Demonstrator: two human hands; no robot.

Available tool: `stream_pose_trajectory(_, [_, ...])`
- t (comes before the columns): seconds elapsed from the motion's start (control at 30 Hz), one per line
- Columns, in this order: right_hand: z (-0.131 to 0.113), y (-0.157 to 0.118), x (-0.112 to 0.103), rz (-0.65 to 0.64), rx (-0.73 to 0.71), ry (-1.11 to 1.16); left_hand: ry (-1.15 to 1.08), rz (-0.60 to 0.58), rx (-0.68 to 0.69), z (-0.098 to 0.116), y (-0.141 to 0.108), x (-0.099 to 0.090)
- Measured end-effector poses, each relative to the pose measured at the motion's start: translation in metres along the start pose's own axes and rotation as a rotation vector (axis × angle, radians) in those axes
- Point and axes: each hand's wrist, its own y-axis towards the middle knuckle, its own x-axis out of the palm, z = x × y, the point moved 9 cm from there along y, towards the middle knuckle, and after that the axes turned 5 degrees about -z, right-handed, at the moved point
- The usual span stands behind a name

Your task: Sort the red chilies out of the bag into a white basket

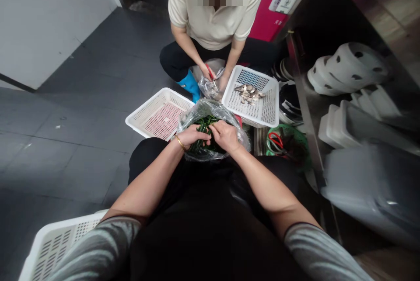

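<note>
A clear plastic bag (pixel 241 139) stands open between my knees, filled with long dark-green vegetables that look like green chili peppers (pixel 206 120). My left hand (pixel 192 136), with a gold bracelet at the wrist, is closed around a few of these peppers over the bag. Beside it, my right hand (pixel 225 136) has its fingers pinched together at the end of the bunch. They seem to grip a pepper's tip or stem, though the fingers partly hide it.
Opposite sits a person (pixel 219 27) holding red-handled scissors (pixel 210 72) over another plastic bag. A white basket (pixel 275 97) holds cut pale pieces; another white basket (pixel 144 117) is left. Red-handled scissors (pixel 276 140) lie in a green basket (pixel 303 137). Shelving (pixel 303 75) stands right.
</note>
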Motion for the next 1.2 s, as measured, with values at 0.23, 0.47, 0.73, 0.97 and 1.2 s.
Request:
stream_pose_trajectory(0.23, [0.046,0.008,0.019,-0.386,0.043,-0.092,0.127,0.440,0.154,0.058,-0.035,-0.113])
stream_pose_trajectory(0.47, [0.026,0.012,0.037,-0.416,0.090,-0.301,0.444,0.836,0.010,0.082,-0.054,-0.210])
stream_pose_trajectory(0.73, [0.037,0.020,0.027,-0.354,0.111,-0.238,0.269,0.721,0.293,0.107,-0.051,-0.151])
stream_pose_trajectory(0.97, [0.030,0.037,0.045,-0.331,0.143,-0.303,0.156,0.287,0.192,0.033,-0.006,-0.026])
stream_pose_trajectory(1.2, [0.036,0.030,-0.015,-0.035,0.041,0.172,0.364,0.413,0.328,0.006,0.018,-0.025])
